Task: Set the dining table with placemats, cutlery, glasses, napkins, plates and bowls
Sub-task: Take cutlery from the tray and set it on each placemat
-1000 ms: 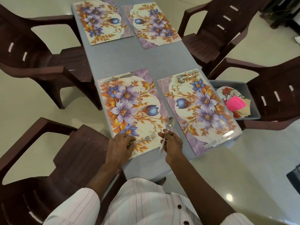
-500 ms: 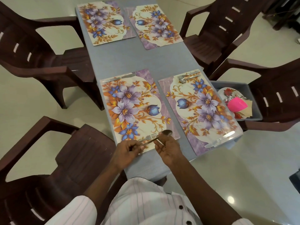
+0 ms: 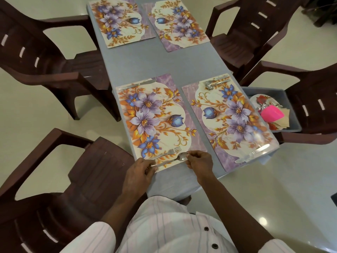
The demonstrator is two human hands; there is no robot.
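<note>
**A:** Status pls, what's being held?

**B:** Shiny steel spoon (image 3: 169, 161), gripped at both ends, low over the near edge of the near-left floral placemat (image 3: 155, 123). Left hand (image 3: 138, 172) pinches the handle tip w/ thumb + fingers. Right hand (image 3: 199, 161) pinches the bowl end. Can't tell if the spoon touches the mat.

**A:** Fork?

**B:** Slim steel fork (image 3: 168, 152) lies flat on the same mat, just beyond the spoon and approx parallel, tines to the right. Steel table knife (image 3: 137, 84) lies along that mat's far edge.

**A:** Other places?

**B:** Near-right floral placemat (image 3: 229, 121) carries a fork + spoon pair (image 3: 213, 84) at its far end and a second knife (image 3: 252, 154) at its near end. Two far floral placemats (image 3: 120, 21) lie side by side at the far end of the grey table (image 3: 155, 61).

**A:** Anything beside the table?

**B:** Grey plastic bin (image 3: 264, 91) sits on the dark brown plastic chair (image 3: 321, 88) on the right, just beside the table. Inside it: a bright pink item (image 3: 271, 114), a patterned plate, tan paper bits. Can't make out more.
</note>
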